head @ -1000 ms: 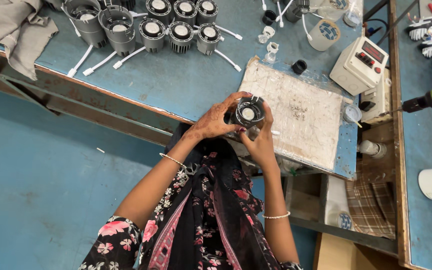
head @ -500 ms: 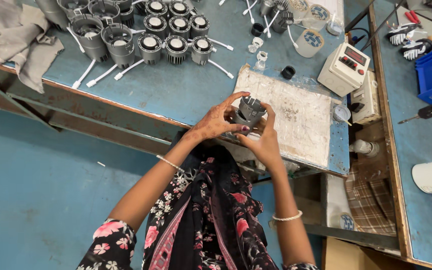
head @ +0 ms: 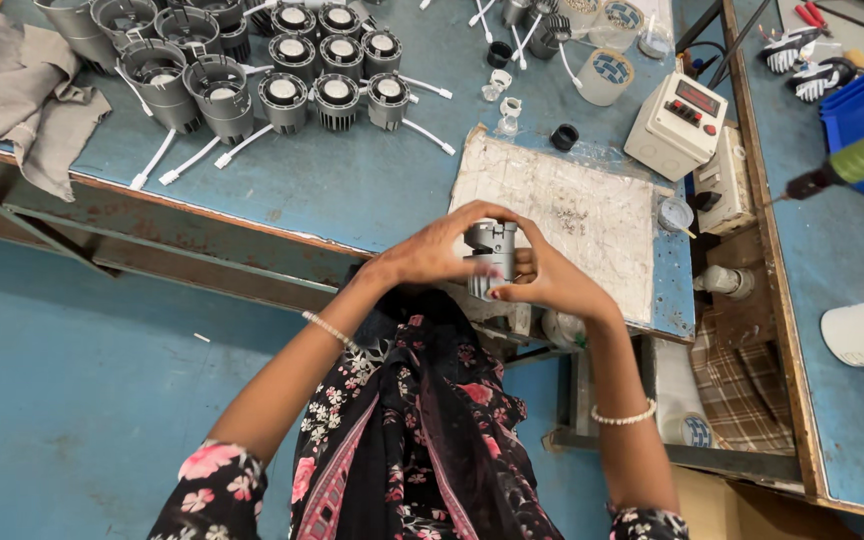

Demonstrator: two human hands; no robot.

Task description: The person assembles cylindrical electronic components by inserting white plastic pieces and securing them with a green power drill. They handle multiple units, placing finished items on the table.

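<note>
Turned sideways now, grey housing (head: 491, 258) gripped by both hands' fingers (head: 452, 232) above blue bench (head: 352, 190).

both hands (head: 492, 262) together (fingers curled)

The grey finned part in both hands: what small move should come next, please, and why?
Probably a small turn of the grey finned part between the fingers, to bring its other side up. Both hands hold it in the air over the white board: the left hand wraps it from one side, the right hand from the other. Its side faces the camera, so the face is hidden.
</note>
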